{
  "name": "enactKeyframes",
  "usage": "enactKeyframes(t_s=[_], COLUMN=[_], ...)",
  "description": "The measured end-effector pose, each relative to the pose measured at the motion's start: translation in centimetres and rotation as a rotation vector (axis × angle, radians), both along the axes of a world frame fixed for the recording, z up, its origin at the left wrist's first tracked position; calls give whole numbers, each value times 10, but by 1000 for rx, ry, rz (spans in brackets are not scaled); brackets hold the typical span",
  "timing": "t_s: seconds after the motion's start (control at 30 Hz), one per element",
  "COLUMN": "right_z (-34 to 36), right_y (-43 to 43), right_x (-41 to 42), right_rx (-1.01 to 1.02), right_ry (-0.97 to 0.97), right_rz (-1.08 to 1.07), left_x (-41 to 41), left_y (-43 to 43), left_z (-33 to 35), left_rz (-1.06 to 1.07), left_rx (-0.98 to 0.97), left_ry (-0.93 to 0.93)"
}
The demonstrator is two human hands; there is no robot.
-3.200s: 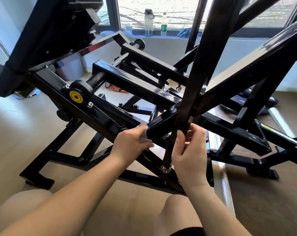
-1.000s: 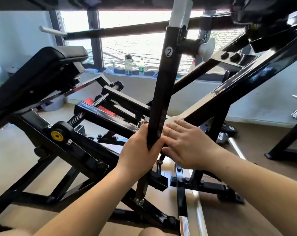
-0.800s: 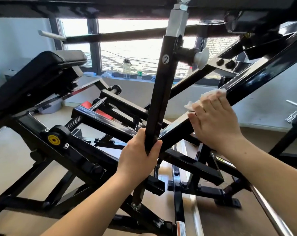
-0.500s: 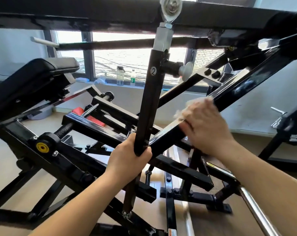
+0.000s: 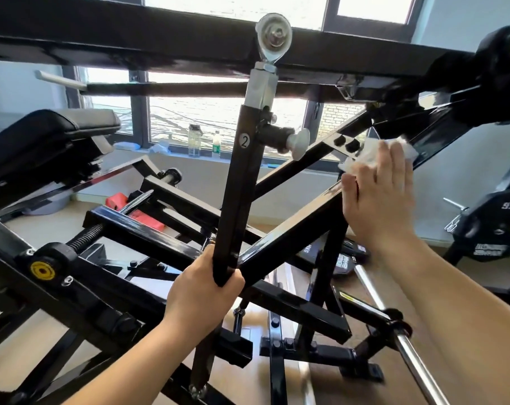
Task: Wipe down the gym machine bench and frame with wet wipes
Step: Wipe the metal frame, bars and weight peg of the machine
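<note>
A black steel gym machine frame fills the head view. My left hand [image 5: 202, 299] grips the lower end of the upright adjustment post [image 5: 242, 185], which carries a "2" label and a white pull knob. My right hand [image 5: 379, 197] lies with straight fingers on the slanted frame beam [image 5: 291, 229] and presses a white wet wipe [image 5: 364, 154] against it; most of the wipe is hidden under the fingers. The black padded bench [image 5: 43, 141] rises at the left.
A thick black crossbar [image 5: 131, 45] runs overhead. Two bottles [image 5: 201, 140] stand on the window sill behind. A chrome bar [image 5: 411, 361] and black weight plates [image 5: 493, 229] lie at the right. A red item [image 5: 142, 213] lies on the floor under the frame.
My right hand has slid the wipe up the slanted beam toward the upper right. My left hand keeps its grip on the post. The view has tilted upward.
</note>
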State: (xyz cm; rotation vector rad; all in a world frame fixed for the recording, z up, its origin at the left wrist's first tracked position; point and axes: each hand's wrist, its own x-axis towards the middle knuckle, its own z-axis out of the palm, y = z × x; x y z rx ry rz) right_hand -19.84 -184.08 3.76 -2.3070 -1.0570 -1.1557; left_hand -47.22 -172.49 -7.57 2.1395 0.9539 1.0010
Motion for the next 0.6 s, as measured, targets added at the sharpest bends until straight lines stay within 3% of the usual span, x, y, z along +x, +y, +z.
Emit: enactKeyframes(t_s=[0.13, 0.3, 0.5, 0.6], right_z=[-42, -128, -89, -84], right_y=[26, 32, 31, 36], right_x=[-46, -100, -64, -47], right_rx=[98, 6, 237, 233], right_ry=[123, 154, 191, 121], right_rz=[83, 306, 246, 211], left_x=[1, 2, 6, 7], left_y=[0, 2, 1, 2], left_z=[-1, -4, -8, -9], left_rz=[-1, 0, 8, 3], left_rx=[-4, -8, -11, -15], left_ry=[-5, -17, -71, -94])
